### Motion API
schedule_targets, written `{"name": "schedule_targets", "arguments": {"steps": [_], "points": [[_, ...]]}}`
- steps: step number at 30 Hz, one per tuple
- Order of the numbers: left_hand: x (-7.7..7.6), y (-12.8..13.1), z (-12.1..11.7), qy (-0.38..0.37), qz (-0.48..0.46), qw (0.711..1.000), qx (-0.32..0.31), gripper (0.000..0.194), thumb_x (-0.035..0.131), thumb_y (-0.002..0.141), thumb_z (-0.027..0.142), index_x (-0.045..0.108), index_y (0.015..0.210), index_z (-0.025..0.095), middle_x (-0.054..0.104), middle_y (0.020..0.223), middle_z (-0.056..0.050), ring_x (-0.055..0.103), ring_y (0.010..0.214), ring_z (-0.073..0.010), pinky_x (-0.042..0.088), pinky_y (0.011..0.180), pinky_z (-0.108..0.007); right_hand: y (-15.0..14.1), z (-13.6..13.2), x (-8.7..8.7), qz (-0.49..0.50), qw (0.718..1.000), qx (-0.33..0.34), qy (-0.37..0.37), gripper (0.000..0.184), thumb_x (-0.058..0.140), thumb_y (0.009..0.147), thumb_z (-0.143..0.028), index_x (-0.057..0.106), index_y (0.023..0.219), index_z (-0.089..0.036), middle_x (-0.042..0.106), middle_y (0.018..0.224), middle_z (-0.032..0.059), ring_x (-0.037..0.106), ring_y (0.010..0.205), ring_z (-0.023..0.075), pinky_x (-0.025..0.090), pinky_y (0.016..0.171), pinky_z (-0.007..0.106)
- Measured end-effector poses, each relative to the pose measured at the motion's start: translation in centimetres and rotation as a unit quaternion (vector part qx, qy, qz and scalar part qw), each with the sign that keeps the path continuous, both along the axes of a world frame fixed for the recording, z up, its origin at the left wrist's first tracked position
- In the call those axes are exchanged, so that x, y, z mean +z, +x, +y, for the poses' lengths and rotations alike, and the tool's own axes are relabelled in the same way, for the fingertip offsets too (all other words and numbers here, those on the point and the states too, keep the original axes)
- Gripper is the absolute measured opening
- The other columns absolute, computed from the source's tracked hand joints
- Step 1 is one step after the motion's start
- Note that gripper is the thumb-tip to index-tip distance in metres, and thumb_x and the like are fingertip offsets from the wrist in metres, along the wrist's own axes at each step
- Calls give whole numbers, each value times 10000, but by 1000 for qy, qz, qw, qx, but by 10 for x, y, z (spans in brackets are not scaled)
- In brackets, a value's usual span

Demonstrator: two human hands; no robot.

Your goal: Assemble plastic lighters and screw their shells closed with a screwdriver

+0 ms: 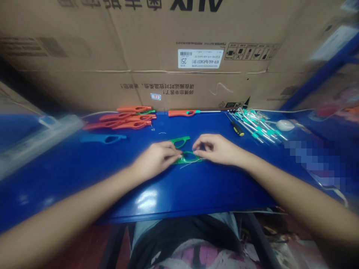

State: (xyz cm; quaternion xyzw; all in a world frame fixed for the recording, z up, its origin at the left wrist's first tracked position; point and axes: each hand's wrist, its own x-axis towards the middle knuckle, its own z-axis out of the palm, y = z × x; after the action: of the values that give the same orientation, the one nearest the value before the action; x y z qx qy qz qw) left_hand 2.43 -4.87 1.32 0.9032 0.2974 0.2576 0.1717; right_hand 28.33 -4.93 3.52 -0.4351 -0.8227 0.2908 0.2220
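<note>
In the head view a green lighter casing (183, 160) with an oval finger opening lies low over the blue table. My left hand (157, 158) pinches its left part between thumb and fingers. The fingers of my right hand (217, 149) are curled, thumb and fingertips closed together at the casing's upper right edge; anything small between them is hidden. A thin pale wire or rod (187, 164) slants along the casing's lower side. Just behind it lies a second green casing (181, 142), partly covered by my left fingers.
Orange casings (131, 121) are heaped back left, near a blue casing (103, 138). An orange long-nosed lighter (179, 113) lies at the back. Metal tubes with teal ends (256, 125) pile up right, beside a screwdriver (238, 129). A cardboard wall (157, 56) stands behind.
</note>
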Motion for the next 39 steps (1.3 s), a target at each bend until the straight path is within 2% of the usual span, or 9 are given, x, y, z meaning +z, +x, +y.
{"name": "schedule_targets", "arguments": {"steps": [3,9,15,21,27,39], "points": [[-2,1,-1,1,-4,1000,-1,203,612,970,242,790,1048,184,717,926,-68,686,806,-161,555,760,-269,-8,-2,-9,15,997,30,75,127,696,863,-245,719,963,-172,676,921,35,497,624,96,396,622,242],[-3,5,-4,6,-3,1000,-8,211,610,969,237,767,1083,155,720,936,-73,685,841,-169,543,761,-270,-16,-6,-18,-19,993,63,103,73,687,898,-242,711,913,-174,676,867,23,565,713,122,415,680,245],[5,2,-7,-14,31,999,-22,347,681,908,292,690,1226,154,697,923,-53,661,782,-159,539,728,-270,-12,-9,-11,-87,981,93,147,97,614,951,-229,684,900,-186,686,916,31,604,780,145,394,670,250],[10,-1,-7,-22,47,997,-48,361,676,898,249,675,1247,155,682,918,-44,630,724,-139,528,698,-259,-9,-11,-7,-135,969,107,179,130,577,971,-239,669,894,-190,679,901,22,602,776,144,360,641,253],[9,-1,-6,-16,52,997,-60,336,666,933,268,673,1246,147,705,978,-63,664,809,-161,539,767,-279,-8,-11,-5,-166,962,114,185,149,555,981,-248,662,901,-183,670,897,18,593,765,141,329,619,257],[6,1,-8,-5,57,997,-59,313,681,930,253,678,1223,144,727,1044,-80,692,909,-195,557,818,-303,-7,-11,-2,-219,935,133,247,211,513,1001,-271,666,895,-173,665,893,28,548,707,134,302,617,279]]}}
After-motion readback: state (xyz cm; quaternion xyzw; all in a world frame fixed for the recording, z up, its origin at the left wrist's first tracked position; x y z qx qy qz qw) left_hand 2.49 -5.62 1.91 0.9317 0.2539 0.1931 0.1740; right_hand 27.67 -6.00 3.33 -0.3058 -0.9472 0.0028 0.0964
